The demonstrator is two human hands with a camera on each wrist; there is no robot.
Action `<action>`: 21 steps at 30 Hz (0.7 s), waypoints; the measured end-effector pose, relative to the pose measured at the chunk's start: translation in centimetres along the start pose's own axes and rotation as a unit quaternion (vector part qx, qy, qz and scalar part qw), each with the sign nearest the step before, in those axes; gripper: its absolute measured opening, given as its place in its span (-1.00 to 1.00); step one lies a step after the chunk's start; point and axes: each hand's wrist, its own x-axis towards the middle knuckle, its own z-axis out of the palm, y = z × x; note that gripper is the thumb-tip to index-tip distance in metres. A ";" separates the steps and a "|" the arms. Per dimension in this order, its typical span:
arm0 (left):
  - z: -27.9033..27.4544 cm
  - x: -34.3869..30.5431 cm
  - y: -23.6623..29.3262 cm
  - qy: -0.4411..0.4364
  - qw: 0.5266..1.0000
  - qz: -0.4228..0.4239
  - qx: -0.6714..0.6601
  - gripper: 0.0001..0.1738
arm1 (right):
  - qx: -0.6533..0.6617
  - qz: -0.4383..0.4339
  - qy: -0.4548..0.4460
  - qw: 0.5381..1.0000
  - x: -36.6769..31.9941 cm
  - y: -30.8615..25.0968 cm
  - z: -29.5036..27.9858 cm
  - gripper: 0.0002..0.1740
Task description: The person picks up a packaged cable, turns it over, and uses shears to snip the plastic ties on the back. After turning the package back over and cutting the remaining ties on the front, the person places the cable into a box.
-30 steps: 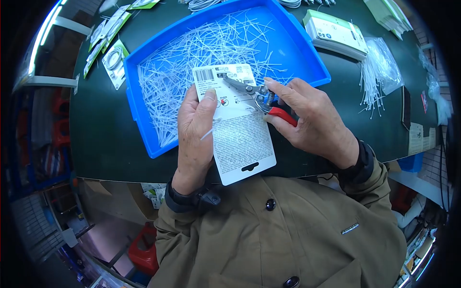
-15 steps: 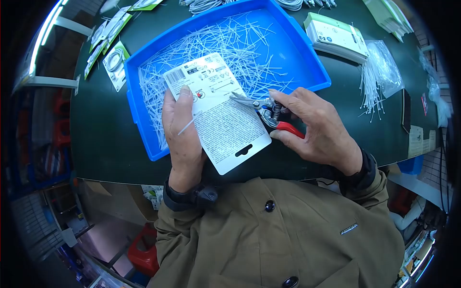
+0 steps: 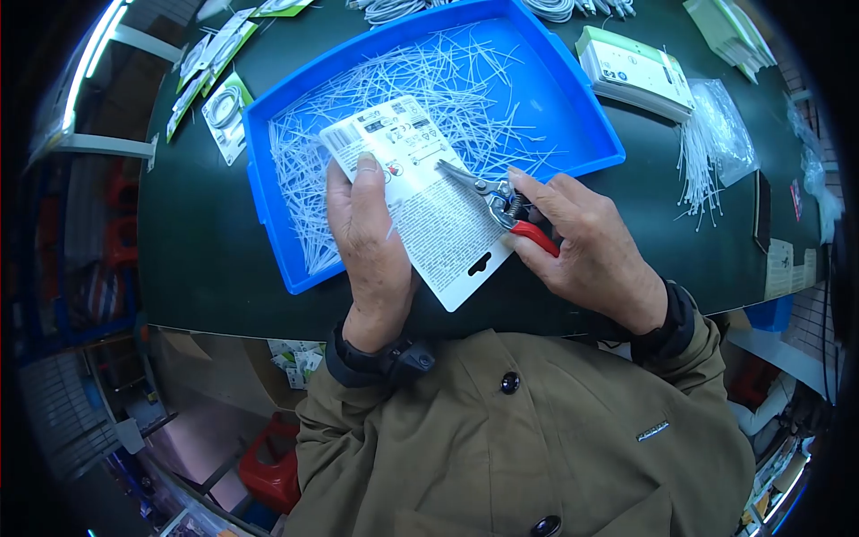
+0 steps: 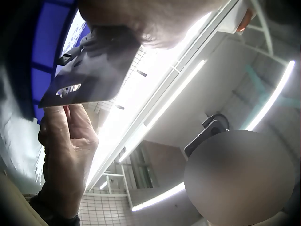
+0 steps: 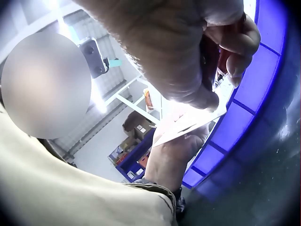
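Observation:
My left hand grips a white printed package card by its left edge, thumb laid over the printed face. The card tilts above the near part of a blue tray, its hang-hole end pointing toward the body. Beside the left thumb, a thin white strip shows against the card. My right hand holds red-handled snips, their pointed metal blades lying over the card's right side. In the left wrist view, the card appears from underneath, with the right hand near its hang-hole end.
Many loose white cable ties fill much of the tray. To its right are a stack of cards, a bunch of cable ties and a clear plastic bag. Carded white cables lie at the left on the dark green table.
The card has swung so its hang-hole end points lower right. The snips have drawn back from the card's upper part, moving down and right. Both hands keep their hold.

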 end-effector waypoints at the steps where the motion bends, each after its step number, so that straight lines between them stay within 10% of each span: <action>1: 0.1 0.3 -0.2 0.013 1.000 0.000 0.002 -0.60 | 0.012 0.002 0.001 1.000 0.0 0.1 0.1 -0.26; 21: 0.3 0.4 -1.1 0.013 1.000 0.018 -0.012 -0.60 | 0.084 -0.035 -0.033 0.995 1.0 -1.5 0.5 -0.36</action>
